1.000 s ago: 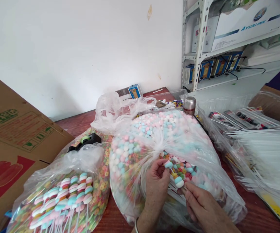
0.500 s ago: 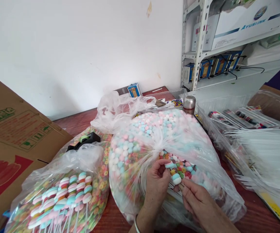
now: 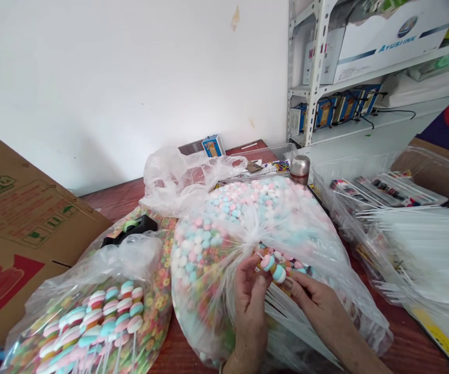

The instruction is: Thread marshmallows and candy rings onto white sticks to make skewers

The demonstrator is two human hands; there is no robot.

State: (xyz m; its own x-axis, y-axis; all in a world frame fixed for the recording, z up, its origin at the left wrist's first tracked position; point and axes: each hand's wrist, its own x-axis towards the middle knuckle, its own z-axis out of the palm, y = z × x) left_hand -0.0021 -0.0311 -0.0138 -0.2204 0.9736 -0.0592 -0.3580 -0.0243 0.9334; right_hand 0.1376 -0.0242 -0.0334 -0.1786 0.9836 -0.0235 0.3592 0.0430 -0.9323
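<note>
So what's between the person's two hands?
In the head view, pink-and-blue candies sit between the left hand and the right hand, held up at the fingertips.

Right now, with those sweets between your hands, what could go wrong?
The pastel candies on the thin stick, held between the left hand and right hand, might slip off and fall back into the clear plastic bag. The stick's end is close to that thin plastic and could perhaps tear it, letting candy spill. The loose white sticks fanned out under the hands could also slide off the bag.
</note>
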